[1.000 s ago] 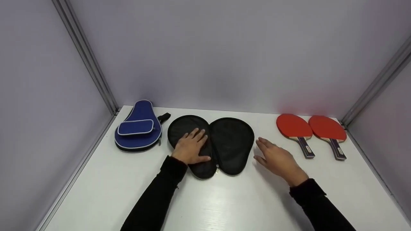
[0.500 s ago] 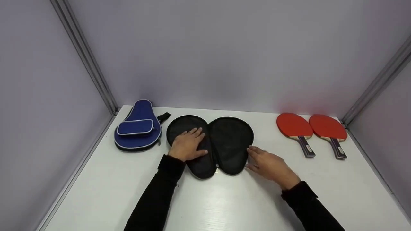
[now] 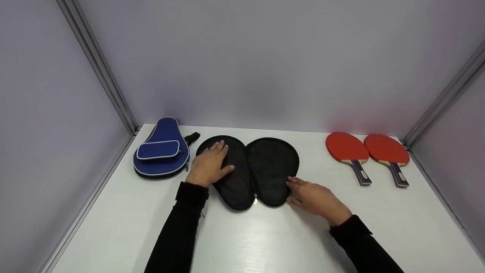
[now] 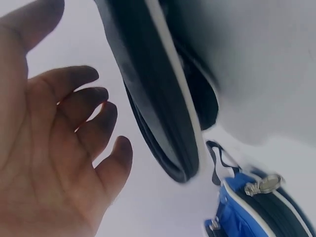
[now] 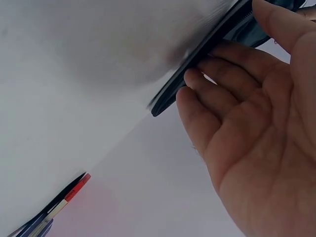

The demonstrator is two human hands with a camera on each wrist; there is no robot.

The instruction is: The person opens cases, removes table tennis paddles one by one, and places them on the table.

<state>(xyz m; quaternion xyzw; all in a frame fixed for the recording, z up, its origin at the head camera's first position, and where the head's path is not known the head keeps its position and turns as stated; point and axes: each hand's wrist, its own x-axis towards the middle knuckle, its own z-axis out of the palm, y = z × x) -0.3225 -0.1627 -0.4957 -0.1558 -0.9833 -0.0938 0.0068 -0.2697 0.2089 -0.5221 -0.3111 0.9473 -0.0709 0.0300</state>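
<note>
A black paddle case [image 3: 271,163] lies unfolded in two halves on the white table, its zipper pull [image 3: 255,201] at the near end between them. Over the left half is my left hand [image 3: 206,167], fingers extended. In the left wrist view this hand [image 4: 54,148] is apart from the case's edge [image 4: 163,89] and holds nothing. My right hand [image 3: 316,199] is at the lower right edge of the right half. In the right wrist view its fingers, loosely bent, lie against the case's rim [image 5: 170,94] without visibly gripping it.
A blue paddle case [image 3: 162,149] with a front pocket and black strap lies at the left. Two red table tennis paddles, one [image 3: 346,146] beside the other [image 3: 386,149], lie at the back right. Grey walls [image 3: 242,64] enclose the table [image 3: 242,242].
My left hand has come off the left half's middle and shifted left. The right hand has moved left to the case's right edge. The case and paddles stay put.
</note>
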